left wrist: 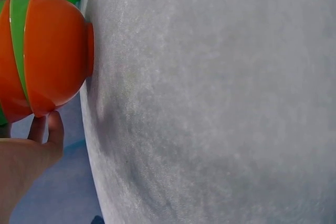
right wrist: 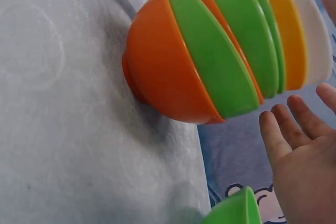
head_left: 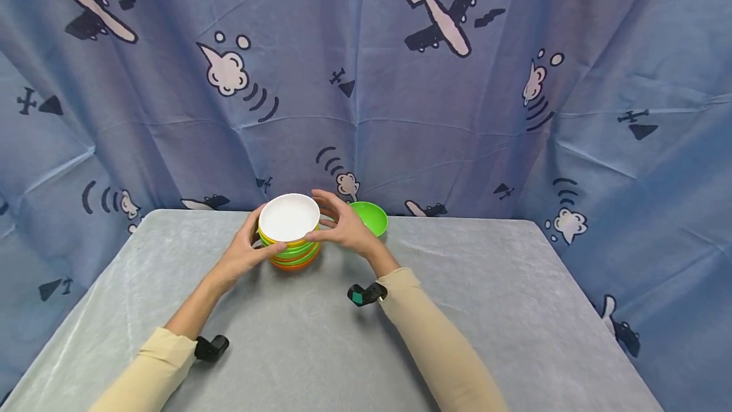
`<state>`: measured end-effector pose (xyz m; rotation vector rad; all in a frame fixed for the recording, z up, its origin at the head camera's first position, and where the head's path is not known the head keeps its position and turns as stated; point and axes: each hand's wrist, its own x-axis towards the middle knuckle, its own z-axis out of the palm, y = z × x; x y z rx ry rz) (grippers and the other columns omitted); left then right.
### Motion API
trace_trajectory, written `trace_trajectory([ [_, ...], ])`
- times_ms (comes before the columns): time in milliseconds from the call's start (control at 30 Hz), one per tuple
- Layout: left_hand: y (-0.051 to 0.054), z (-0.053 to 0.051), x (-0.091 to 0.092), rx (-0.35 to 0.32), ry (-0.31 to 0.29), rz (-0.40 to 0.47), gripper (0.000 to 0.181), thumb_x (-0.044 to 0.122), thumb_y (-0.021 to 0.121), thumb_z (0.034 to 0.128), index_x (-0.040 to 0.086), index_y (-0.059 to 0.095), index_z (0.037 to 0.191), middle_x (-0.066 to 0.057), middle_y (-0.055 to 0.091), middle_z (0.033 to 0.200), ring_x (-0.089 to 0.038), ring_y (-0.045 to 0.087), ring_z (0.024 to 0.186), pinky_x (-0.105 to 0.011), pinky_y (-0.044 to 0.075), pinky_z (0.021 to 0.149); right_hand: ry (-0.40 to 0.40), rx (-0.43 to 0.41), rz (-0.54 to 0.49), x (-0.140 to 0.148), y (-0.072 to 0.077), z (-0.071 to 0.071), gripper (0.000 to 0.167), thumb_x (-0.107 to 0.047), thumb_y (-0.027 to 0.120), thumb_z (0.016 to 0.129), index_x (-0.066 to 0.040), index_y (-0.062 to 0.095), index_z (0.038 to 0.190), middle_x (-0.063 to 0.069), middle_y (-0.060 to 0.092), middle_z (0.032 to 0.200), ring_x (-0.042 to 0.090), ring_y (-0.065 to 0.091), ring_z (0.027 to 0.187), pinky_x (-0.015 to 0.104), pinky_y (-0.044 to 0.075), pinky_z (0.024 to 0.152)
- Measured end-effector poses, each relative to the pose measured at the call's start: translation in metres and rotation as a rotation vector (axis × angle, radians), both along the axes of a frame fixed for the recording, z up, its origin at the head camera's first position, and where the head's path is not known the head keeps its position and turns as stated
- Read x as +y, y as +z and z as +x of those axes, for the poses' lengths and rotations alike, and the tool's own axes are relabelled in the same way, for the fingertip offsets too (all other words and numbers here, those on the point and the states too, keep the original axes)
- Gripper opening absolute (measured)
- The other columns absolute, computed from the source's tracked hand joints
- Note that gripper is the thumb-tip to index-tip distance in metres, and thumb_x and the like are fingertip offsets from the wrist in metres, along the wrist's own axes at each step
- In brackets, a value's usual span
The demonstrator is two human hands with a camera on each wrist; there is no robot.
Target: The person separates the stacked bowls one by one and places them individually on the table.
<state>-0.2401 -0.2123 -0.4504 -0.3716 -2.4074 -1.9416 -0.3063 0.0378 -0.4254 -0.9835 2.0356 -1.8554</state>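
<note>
A stack of nested bowls stands on the table, with an orange bowl (left wrist: 58, 51) at the bottom. Above it come green, orange and more green ones, then a yellow bowl (right wrist: 287, 30), and a white bowl (head_left: 288, 218) on top. My left hand (head_left: 243, 259) holds the stack from the left, thumb across the front and fingers around the far side. On the other side is my right hand (head_left: 345, 227), its fingers spread beside the upper bowls; the right wrist view shows a gap between several fingertips and the stack.
A separate green bowl (head_left: 374, 218) stands near the back edge, just behind my right hand. The table (head_left: 486, 310) has a light grey cover. Behind it hangs a blue curtain (head_left: 366, 81) printed with planes.
</note>
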Motion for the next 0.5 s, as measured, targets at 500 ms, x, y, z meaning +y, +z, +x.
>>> trace_trajectory([
  [500, 0.0008, 0.0001, 0.0016, 0.015, 0.000, -0.012, 0.092, 0.018, 0.077, 0.0928, 0.017, 0.018, 0.163, -0.012, 0.030, 0.160, -0.033, 0.030, 0.143, -0.060, 0.024, 0.113, 0.009, 0.068, 0.055, -0.0108, -0.0028, -0.0031, 0.091, 0.004, 0.083, 0.080, -0.001, 0.034, 0.156, 0.012, 0.045, 0.151, 0.022, 0.046, 0.136, 0.035, 0.038, 0.109],
])
